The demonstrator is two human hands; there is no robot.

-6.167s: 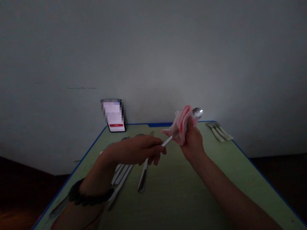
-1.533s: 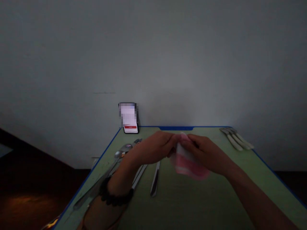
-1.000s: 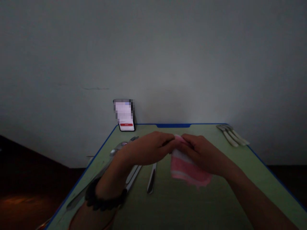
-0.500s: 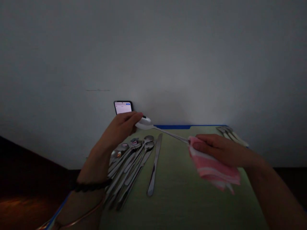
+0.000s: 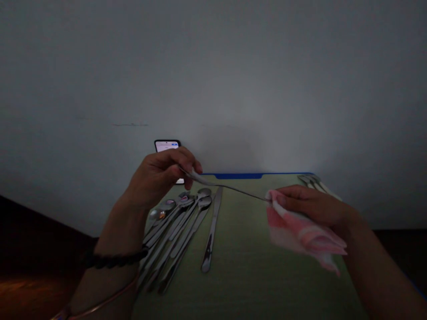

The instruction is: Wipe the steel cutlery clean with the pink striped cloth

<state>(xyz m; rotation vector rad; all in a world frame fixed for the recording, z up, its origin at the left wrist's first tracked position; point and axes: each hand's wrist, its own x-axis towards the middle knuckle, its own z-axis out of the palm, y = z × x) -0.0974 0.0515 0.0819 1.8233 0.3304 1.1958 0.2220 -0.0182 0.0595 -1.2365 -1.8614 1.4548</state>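
Observation:
My left hand (image 5: 159, 177) pinches the bowl end of a metal spoon (image 5: 230, 188) held level above a green table (image 5: 253, 275). My right hand (image 5: 313, 206) grips a pink and white striped cloth (image 5: 305, 233) wrapped round the tip of the spoon's handle. The cloth hangs down below my right fingers. A dark bead bracelet and a thin bangle sit on my left wrist.
Several spoons (image 5: 176, 226) and a knife (image 5: 211, 235) lie in a row on the table's left side. More cutlery with pale handles (image 5: 315, 183) lies at the far right corner. A phone (image 5: 167, 146) leans on the grey wall behind my left hand.
My hands, pressed together over the cloth a second ago, have drawn apart. The spoon now stretches between them, left hand at the bowl, right hand and cloth slid to the handle's end.

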